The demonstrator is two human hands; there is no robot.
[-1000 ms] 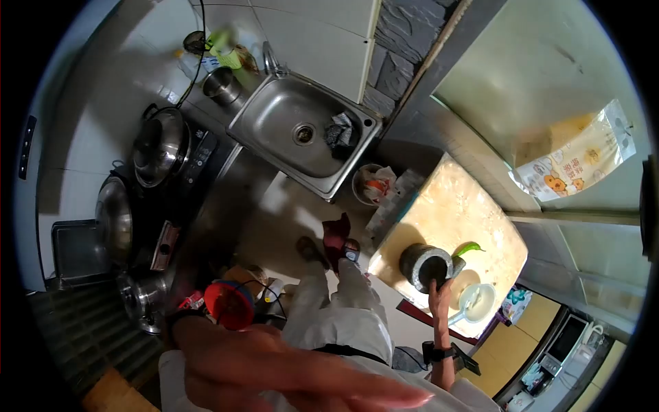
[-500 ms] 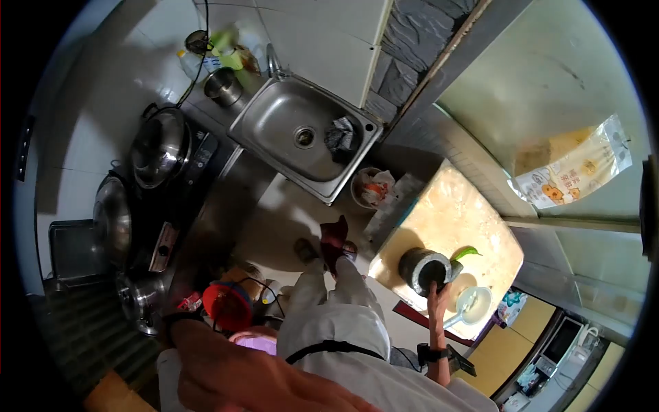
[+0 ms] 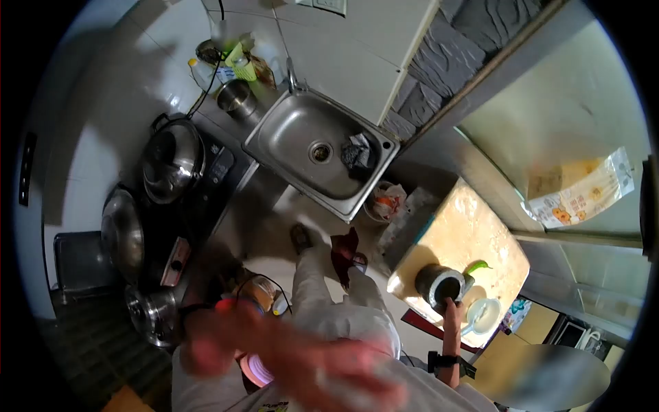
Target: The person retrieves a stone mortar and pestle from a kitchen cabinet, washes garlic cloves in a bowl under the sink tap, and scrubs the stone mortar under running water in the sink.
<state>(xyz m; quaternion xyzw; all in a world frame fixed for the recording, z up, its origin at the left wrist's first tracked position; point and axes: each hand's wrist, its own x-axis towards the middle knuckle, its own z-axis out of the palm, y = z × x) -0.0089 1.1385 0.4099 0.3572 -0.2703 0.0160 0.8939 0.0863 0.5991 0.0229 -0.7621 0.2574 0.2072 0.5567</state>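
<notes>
We have our right hand (image 3: 451, 314) at the dark grey, round stone mortar (image 3: 428, 280), which sits near one edge of the cream-coloured, worn-looking counter (image 3: 480, 226). Our right fingers are bent at the rim, touching it by the dark opening; we cannot tell how tightly they close or whether they hold anything inside. A short grey stub (image 3: 469, 281) shows at the mortar's side, and we cannot tell whether it is a separate piece. Near it lies a curved green chilli (image 3: 479, 265), and beside our right hand is a pale plastic bowl with a long handle (image 3: 484, 314), with something whitish in it. A black watch (image 3: 445, 360) is on our right wrist. Our left hand (image 3: 295, 360) passes close in front of us, well apart from the counter and badly blurred; we cannot tell how far open its fingers are or whether they have hold of anything. A blurred oval shape (image 3: 549, 374) shows at the lower right, too indistinct for us to name. Ahead of us, a stainless steel sink (image 3: 274, 141) has a crumpled black-and-silver item (image 3: 356, 152) inside, near one corner. Near the sink stands an open metal pot (image 3: 237, 98), and farther left a lidded metal pan (image 3: 171, 165) is on the black cooktop (image 3: 218, 163).
</notes>
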